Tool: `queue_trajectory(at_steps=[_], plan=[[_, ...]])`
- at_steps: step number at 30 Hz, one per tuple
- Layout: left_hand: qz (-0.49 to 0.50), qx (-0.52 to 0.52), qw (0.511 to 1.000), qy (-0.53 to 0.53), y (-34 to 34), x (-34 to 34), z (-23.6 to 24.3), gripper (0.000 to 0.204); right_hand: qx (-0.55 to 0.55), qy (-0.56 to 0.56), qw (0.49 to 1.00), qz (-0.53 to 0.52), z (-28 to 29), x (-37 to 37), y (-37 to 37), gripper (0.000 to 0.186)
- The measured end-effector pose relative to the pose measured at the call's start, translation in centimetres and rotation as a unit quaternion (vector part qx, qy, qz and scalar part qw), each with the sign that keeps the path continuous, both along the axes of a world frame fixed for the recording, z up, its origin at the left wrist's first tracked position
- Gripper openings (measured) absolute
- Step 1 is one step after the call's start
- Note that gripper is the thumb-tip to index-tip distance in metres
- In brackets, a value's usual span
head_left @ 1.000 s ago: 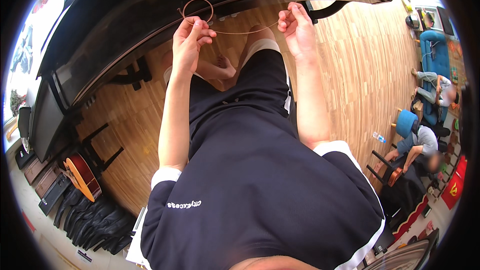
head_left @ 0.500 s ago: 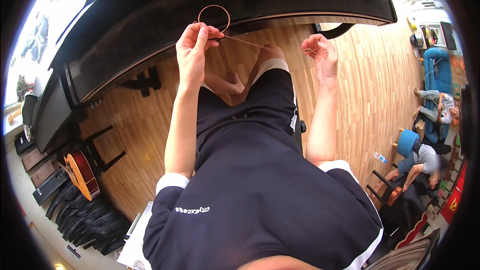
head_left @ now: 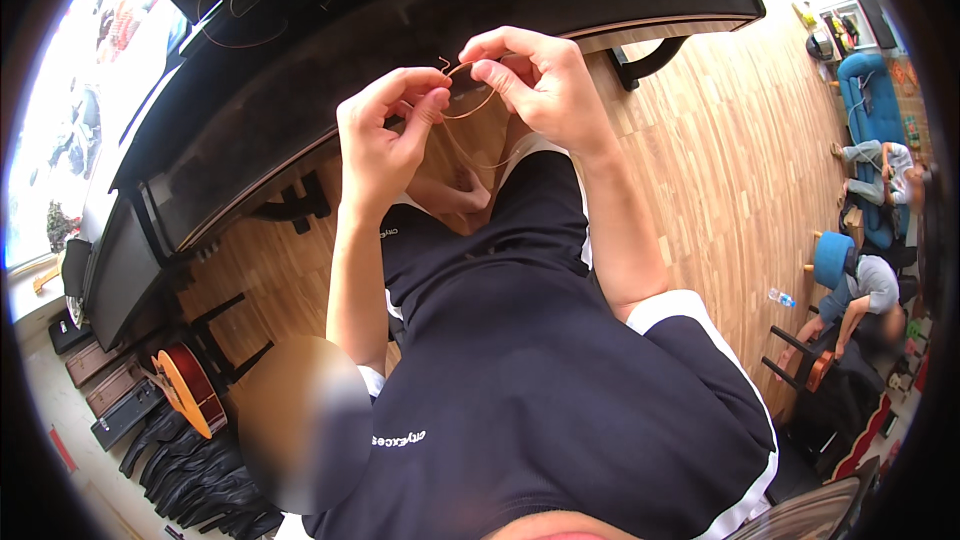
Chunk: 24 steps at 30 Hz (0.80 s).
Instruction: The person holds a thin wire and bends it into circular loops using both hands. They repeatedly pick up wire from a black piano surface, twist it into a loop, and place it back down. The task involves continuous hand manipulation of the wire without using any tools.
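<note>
A thin copper-coloured string (head_left: 470,116) is bent into a small loop between my two hands, in front of the black glossy surface. Its short bent end sticks up between the fingertips, and a slack length hangs below over my knee. My left hand (head_left: 388,135) is closed, thumb and fingers pinching the left side of the loop. From the right, my right hand (head_left: 548,90) pinches the loop's upper part, its fingertips close to the left ones. Exactly where the string passes inside the fingers is hidden.
More thin strings lie on the glossy black surface (head_left: 400,25). An acoustic guitar (head_left: 190,390) stands at lower left near black cases (head_left: 127,427), with a blurred shape (head_left: 310,420) beside it. A bottle (head_left: 781,297), a person holding a guitar (head_left: 870,285) and a blue sofa (head_left: 868,90) are right.
My right hand has moved left and up, from well apart to beside my left hand, and now pinches the loop. The string stretched between them has gone slack. A blurred shape appears at lower left.
</note>
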<state>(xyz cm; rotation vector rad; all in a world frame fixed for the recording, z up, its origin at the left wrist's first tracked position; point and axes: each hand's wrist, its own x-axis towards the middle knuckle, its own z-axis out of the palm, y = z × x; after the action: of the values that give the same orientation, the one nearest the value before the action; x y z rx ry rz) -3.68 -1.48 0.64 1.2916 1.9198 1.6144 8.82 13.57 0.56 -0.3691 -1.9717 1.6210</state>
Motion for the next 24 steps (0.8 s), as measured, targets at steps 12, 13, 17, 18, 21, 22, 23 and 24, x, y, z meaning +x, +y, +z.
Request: queue_trajectory(at_steps=[12, 13, 17, 18, 21, 22, 23, 24], plan=[[-0.086, 0.090, 0.889, -0.441, 0.1, -0.4, 1.6, 0.014, 0.070, 0.109, 0.991, 0.027, 1.9, -0.2, 0.8, 0.004], [-0.099, 0.060, 0.897, -0.427, 0.2, -0.7, 1.7, 0.014, 0.086, 0.116, 0.989, 0.033, 2.1, -0.1, 0.9, 0.004], [-0.192, -0.058, 0.912, -0.357, 0.2, -1.5, 2.5, 0.019, 0.112, 0.085, 0.989, 0.046, 3.4, 0.0, 0.5, 0.005], [-0.222, -0.093, 0.913, -0.329, 0.3, -1.8, 2.9, 0.018, 0.094, 0.102, 0.989, 0.045, 3.2, -0.3, 0.3, 0.007], [-0.286, -0.148, 0.905, -0.278, 0.6, -2.7, 3.6, 0.021, 0.026, 0.045, 0.995, 0.091, 3.6, 0.0, -0.1, 0.007], [-0.295, -0.145, 0.906, -0.267, 0.6, -2.6, 3.9, 0.025, 0.026, 0.022, 0.994, 0.106, 3.9, 0.1, 0.0, 0.008], [-0.303, -0.143, 0.907, -0.256, 0.7, -2.5, 4.0, 0.028, 0.013, 0.022, 0.996, 0.089, 4.0, 0.1, 0.1, 0.007], [-0.315, -0.125, 0.909, -0.241, 0.7, -2.7, 4.0, 0.028, 0.003, 0.022, 0.997, 0.070, 4.1, 0.2, 0.1, 0.007]])
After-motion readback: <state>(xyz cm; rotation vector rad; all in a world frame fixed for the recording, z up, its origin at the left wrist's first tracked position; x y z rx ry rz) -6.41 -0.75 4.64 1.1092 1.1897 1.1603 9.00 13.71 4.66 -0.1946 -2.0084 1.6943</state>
